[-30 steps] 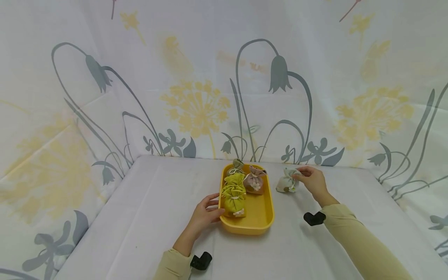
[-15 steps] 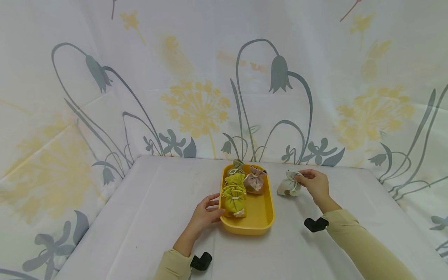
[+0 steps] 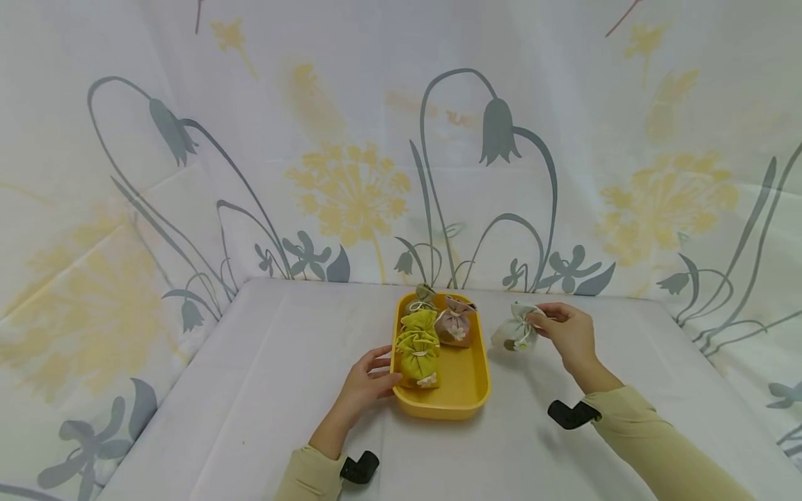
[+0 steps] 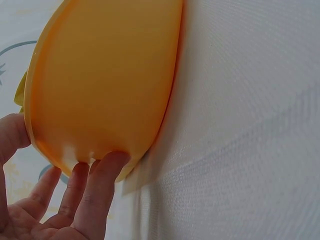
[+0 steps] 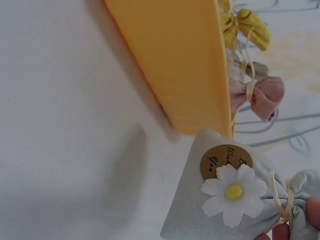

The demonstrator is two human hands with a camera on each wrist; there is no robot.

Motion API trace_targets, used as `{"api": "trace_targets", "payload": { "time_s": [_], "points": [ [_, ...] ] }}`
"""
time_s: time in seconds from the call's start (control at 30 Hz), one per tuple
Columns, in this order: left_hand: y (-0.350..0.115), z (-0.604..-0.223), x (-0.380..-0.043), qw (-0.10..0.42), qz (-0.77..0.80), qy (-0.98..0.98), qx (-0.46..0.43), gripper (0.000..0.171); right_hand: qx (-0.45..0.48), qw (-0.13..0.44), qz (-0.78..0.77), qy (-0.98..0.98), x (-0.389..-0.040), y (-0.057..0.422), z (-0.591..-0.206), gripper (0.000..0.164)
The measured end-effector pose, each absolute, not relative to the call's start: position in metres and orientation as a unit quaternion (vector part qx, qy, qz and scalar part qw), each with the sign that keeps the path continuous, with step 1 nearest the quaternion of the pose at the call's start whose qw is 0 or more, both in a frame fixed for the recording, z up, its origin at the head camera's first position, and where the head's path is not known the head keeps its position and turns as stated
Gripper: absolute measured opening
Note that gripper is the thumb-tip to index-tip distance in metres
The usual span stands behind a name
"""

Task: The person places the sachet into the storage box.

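In the head view my left hand (image 3: 363,383) holds the near left side of a yellow tray (image 3: 464,396). Its thumb lies at the rim and the fingers touch the outer wall (image 4: 105,90). To the right of the tray, my right hand (image 3: 571,337) pinches the gathered neck of a pale mint drawstring pouch (image 3: 516,328). This pouch hangs just above the table, its shadow apart from it. A white daisy (image 5: 233,192) and a round brown label (image 5: 212,160) decorate its front. Part of the right hand is cut off in the right wrist view.
Inside the tray, two lime-green pouches (image 3: 420,358) line the left side, an olive pouch (image 3: 422,299) sits behind them, and a dusty-pink pouch (image 3: 454,324) stands at the back right. A white cloth (image 3: 282,348) covers the table. A flower-printed curtain (image 3: 363,125) rises behind.
My right hand has drawn slightly to the right and lifted the mint pouch off the table, tilting it. The left hand and the tray stay put.
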State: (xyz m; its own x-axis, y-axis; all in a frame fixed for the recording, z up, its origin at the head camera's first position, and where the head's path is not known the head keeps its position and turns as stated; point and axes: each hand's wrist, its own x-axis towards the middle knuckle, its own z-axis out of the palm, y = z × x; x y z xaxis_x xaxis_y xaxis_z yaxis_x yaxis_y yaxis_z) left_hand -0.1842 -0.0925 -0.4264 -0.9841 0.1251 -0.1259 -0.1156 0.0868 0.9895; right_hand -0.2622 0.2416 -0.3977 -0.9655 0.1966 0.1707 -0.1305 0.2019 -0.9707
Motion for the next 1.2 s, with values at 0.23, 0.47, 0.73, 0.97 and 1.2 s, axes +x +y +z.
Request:
{"api": "trace_targets", "payload": {
  "time_s": [0.23, 0.47, 0.73, 0.97, 1.2],
  "points": [
    [-0.093, -0.426, -0.184, 0.089, 0.677, 0.731, 0.003, 0.057, -0.01, 0.136, 0.645, -0.752, -0.253, 0.235, -0.385, 0.022],
    [-0.094, -0.427, -0.184, 0.092, 0.682, 0.726, 0.008, 0.057, -0.002, 0.127, 0.653, -0.746, -0.243, 0.225, -0.373, 0.025],
    [-0.093, -0.427, -0.184, 0.092, 0.684, 0.724, 0.009, 0.057, 0.017, 0.116, 0.655, -0.747, -0.241, 0.213, -0.367, 0.031],
    [-0.093, -0.425, -0.183, 0.094, 0.683, 0.724, 0.008, 0.057, 0.022, 0.107, 0.658, -0.745, -0.24, 0.202, -0.366, 0.033],
    [-0.093, -0.425, -0.183, 0.094, 0.683, 0.724, 0.01, 0.058, 0.028, 0.087, 0.667, -0.739, -0.24, 0.185, -0.364, 0.029]
  ]
}}
